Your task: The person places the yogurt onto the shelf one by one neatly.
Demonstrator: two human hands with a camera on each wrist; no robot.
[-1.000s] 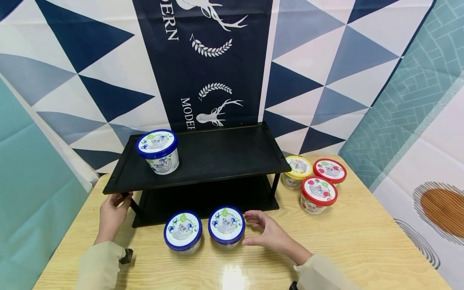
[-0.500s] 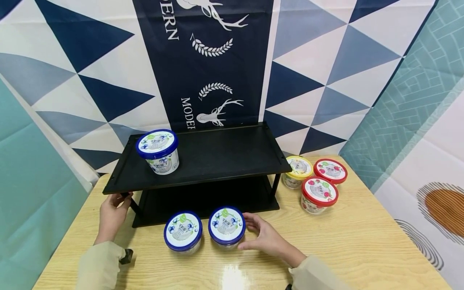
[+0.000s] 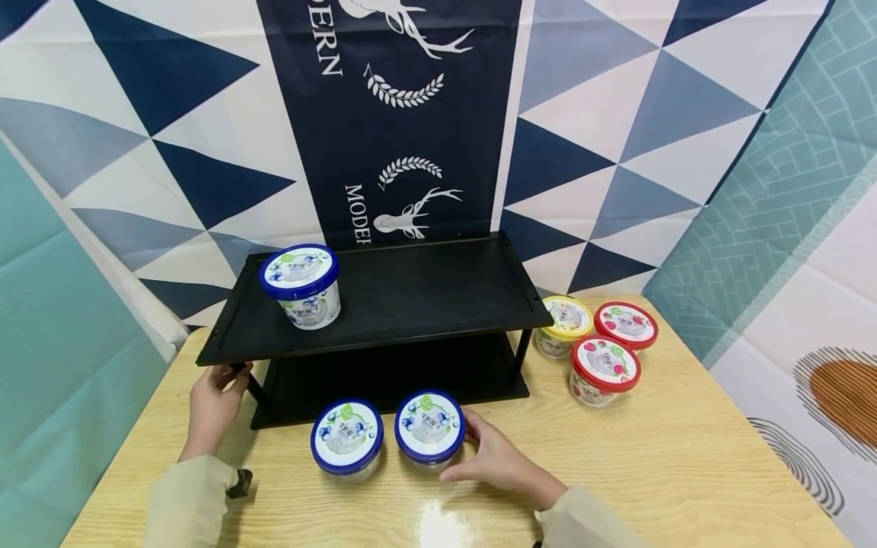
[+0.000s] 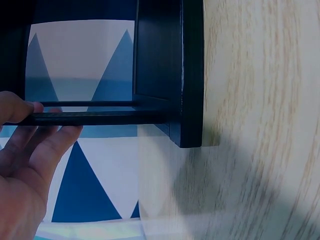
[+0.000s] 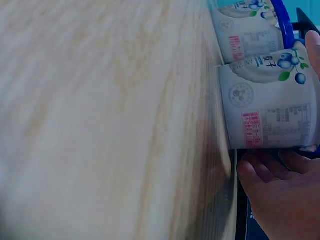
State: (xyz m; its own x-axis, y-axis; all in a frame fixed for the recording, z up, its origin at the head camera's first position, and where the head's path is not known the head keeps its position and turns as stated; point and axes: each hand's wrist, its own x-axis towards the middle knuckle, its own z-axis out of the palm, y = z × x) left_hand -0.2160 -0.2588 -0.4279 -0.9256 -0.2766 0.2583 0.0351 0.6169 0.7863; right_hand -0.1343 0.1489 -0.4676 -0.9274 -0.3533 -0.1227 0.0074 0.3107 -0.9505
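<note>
My left hand (image 3: 214,407) grips a thin black post (image 4: 107,118) at the left end of the two-tier black shelf (image 3: 425,293). The left wrist view has the thumb on one side of the post and fingers on the other. My right hand (image 3: 503,460) curves loosely beside a blue-lidded tub (image 3: 429,428) with blueberry pictures, thumb toward the front, fingertips partly hidden behind its right side. The right wrist view places the fingers close along the wall of the tub (image 5: 272,102). A matching blue-lidded tub (image 3: 346,435) stands just left of it.
Another blue-lidded tub (image 3: 300,285) stands on the upper tier, at its left. Right of the shelf, a yellow-lidded tub (image 3: 566,320) and two red-lidded tubs, one red-lidded tub (image 3: 606,365) in front, stand on the wooden table (image 3: 658,472). A patterned cloth (image 3: 575,152) hangs behind.
My right hand has moved left and a little toward the front, closing in around the right-hand blue-lidded tub. My left hand stays on the post, and the tubs have not moved.
</note>
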